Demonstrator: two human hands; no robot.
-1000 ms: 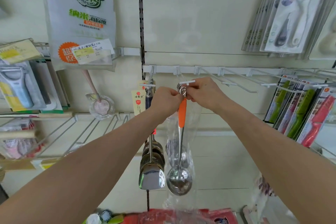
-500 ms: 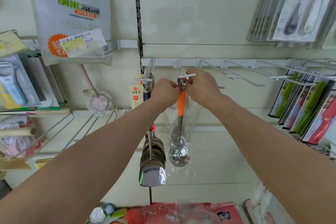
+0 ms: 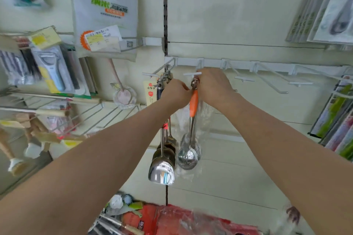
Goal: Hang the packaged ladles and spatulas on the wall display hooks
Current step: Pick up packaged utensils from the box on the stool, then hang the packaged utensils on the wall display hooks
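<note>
Hung spatulas [image 3: 162, 172] crowd just left of the ladle [image 3: 193, 101]; bare hooks [image 3: 271, 80] rightward leave open wall [image 3: 248, 15].

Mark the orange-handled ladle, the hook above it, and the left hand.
orange-handled ladle [image 3: 193, 103]: head view, on the orange grip.
hook [image 3: 192, 73]: head view, on its white end bar.
left hand [image 3: 175, 94]: head view, middle of the hand.
</note>
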